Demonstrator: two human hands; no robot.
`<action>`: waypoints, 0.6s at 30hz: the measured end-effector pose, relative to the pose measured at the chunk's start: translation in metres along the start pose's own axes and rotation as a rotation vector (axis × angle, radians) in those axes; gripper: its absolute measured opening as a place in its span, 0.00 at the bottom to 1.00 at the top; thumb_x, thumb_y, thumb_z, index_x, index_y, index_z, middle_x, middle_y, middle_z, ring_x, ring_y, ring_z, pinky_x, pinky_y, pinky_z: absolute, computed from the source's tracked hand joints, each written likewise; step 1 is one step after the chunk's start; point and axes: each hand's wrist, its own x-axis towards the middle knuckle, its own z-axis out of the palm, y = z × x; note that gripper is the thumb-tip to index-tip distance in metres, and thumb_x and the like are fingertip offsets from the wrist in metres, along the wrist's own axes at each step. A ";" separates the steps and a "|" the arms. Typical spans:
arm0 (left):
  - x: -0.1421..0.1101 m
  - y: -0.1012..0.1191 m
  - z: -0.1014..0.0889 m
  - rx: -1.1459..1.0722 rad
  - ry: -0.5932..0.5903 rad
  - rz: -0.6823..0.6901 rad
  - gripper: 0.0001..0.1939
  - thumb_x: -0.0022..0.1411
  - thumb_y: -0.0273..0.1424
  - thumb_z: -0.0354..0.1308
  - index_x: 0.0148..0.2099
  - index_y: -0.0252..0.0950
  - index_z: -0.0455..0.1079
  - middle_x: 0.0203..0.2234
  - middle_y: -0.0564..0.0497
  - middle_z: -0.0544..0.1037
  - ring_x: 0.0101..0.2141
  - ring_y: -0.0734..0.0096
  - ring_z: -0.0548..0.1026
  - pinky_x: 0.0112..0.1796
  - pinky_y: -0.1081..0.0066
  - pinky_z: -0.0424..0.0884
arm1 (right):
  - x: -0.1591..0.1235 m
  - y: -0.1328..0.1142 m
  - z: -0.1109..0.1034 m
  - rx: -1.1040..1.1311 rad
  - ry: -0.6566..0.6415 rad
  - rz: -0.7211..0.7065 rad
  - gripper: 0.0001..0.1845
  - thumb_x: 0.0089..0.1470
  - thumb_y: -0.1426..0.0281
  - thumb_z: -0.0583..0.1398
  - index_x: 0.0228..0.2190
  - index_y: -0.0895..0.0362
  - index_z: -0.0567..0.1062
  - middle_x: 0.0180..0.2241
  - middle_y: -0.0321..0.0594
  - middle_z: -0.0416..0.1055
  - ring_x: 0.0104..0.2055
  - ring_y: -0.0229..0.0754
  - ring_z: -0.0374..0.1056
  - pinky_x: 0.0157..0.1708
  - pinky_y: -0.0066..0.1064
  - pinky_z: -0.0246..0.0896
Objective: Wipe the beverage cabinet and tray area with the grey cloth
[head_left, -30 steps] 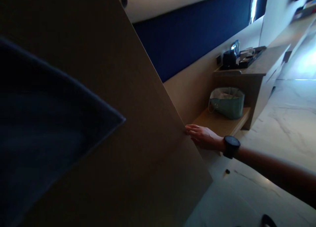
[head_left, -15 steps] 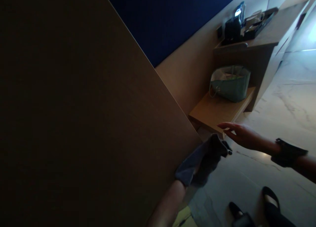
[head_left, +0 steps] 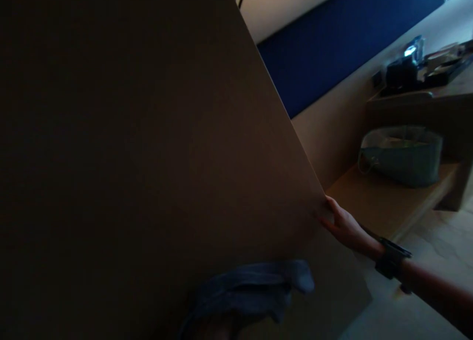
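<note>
A large brown wooden panel [head_left: 207,148] fills the left and middle of the view, its long edge slanting down to the right. My right hand [head_left: 342,224], with a dark band on the wrist, grips that edge; one finger lies along it and another reaches over the panel's face. A grey-blue cloth [head_left: 254,290] lies against the lower face of the panel. Under it is my left hand [head_left: 216,327], mostly hidden by the cloth and deep shadow, with only a dim bit of skin showing at the bottom.
Behind the panel runs a low wooden bench [head_left: 373,199] with a green clear-topped bag [head_left: 410,157] on it. Farther right, a counter [head_left: 453,86] holds a dark tray and several items. A blue wall panel [head_left: 325,54] stretches behind; pale floor [head_left: 449,241] shows lower right.
My right hand has gone from free air beside the panel to its edge. The left hand and cloth have moved down and left across the panel. The view has shifted left, and the feet are out of sight.
</note>
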 end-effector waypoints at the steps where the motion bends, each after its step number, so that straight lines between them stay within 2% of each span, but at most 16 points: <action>1: -0.001 -0.012 -0.013 0.039 0.044 -0.040 0.11 0.64 0.37 0.55 0.40 0.36 0.72 0.33 0.49 0.75 0.34 0.68 0.74 0.35 0.65 0.72 | -0.002 0.001 0.001 0.025 0.003 0.001 0.30 0.59 0.60 0.54 0.57 0.60 0.54 0.52 0.56 0.64 0.53 0.53 0.64 0.53 0.50 0.63; 3: 0.011 -0.033 -0.044 0.151 0.168 -0.108 0.13 0.64 0.34 0.52 0.30 0.35 0.72 0.23 0.48 0.73 0.29 0.63 0.73 0.32 0.61 0.70 | -0.007 0.003 0.001 0.064 -0.002 0.000 0.30 0.60 0.59 0.54 0.58 0.58 0.53 0.54 0.55 0.63 0.54 0.52 0.63 0.54 0.50 0.61; 5: 0.046 -0.045 -0.081 0.325 0.360 -0.128 0.15 0.62 0.33 0.50 0.24 0.35 0.70 0.21 0.45 0.72 0.29 0.58 0.73 0.34 0.56 0.69 | -0.010 0.005 -0.001 0.081 -0.011 0.001 0.31 0.60 0.58 0.53 0.59 0.58 0.51 0.56 0.56 0.61 0.57 0.52 0.61 0.57 0.51 0.58; 7: 0.100 -0.044 -0.122 0.516 0.581 -0.087 0.11 0.60 0.34 0.52 0.29 0.36 0.72 0.28 0.43 0.75 0.37 0.52 0.73 0.41 0.51 0.69 | -0.012 0.010 -0.003 0.080 -0.033 0.003 0.32 0.61 0.58 0.52 0.60 0.59 0.50 0.58 0.56 0.59 0.59 0.53 0.58 0.58 0.53 0.56; 10: 0.194 -0.012 -0.182 0.615 0.779 -0.037 0.15 0.63 0.35 0.49 0.46 0.35 0.71 0.46 0.40 0.72 0.52 0.47 0.67 0.52 0.49 0.64 | -0.012 0.024 -0.008 0.067 -0.073 -0.027 0.32 0.61 0.59 0.50 0.60 0.61 0.51 0.60 0.58 0.56 0.62 0.54 0.55 0.59 0.55 0.53; 12: 0.250 0.021 -0.213 0.606 0.829 0.007 0.20 0.64 0.36 0.49 0.55 0.35 0.66 0.55 0.41 0.66 0.58 0.47 0.60 0.57 0.49 0.59 | -0.010 0.035 -0.016 0.081 -0.126 -0.059 0.32 0.60 0.59 0.50 0.59 0.64 0.54 0.60 0.60 0.55 0.63 0.54 0.53 0.60 0.53 0.53; 14: 0.293 0.056 -0.233 0.622 0.798 0.055 0.21 0.65 0.36 0.48 0.57 0.36 0.64 0.57 0.44 0.64 0.60 0.48 0.57 0.59 0.50 0.56 | -0.006 0.046 -0.030 0.133 -0.236 -0.052 0.32 0.58 0.59 0.51 0.57 0.66 0.58 0.59 0.62 0.57 0.62 0.54 0.55 0.59 0.50 0.55; 16: 0.317 0.088 -0.238 0.655 0.722 0.096 0.17 0.65 0.35 0.48 0.49 0.33 0.71 0.51 0.44 0.70 0.57 0.49 0.61 0.57 0.50 0.58 | -0.001 0.054 -0.047 0.204 -0.351 -0.022 0.32 0.56 0.59 0.52 0.55 0.68 0.62 0.57 0.62 0.61 0.59 0.53 0.59 0.58 0.45 0.57; 18: 0.323 0.118 -0.223 0.662 0.624 0.126 0.16 0.66 0.35 0.48 0.35 0.31 0.73 0.37 0.43 0.75 0.49 0.53 0.69 0.49 0.55 0.67 | 0.002 0.063 -0.060 0.271 -0.428 -0.032 0.32 0.55 0.60 0.52 0.53 0.71 0.66 0.54 0.63 0.65 0.56 0.53 0.63 0.56 0.42 0.61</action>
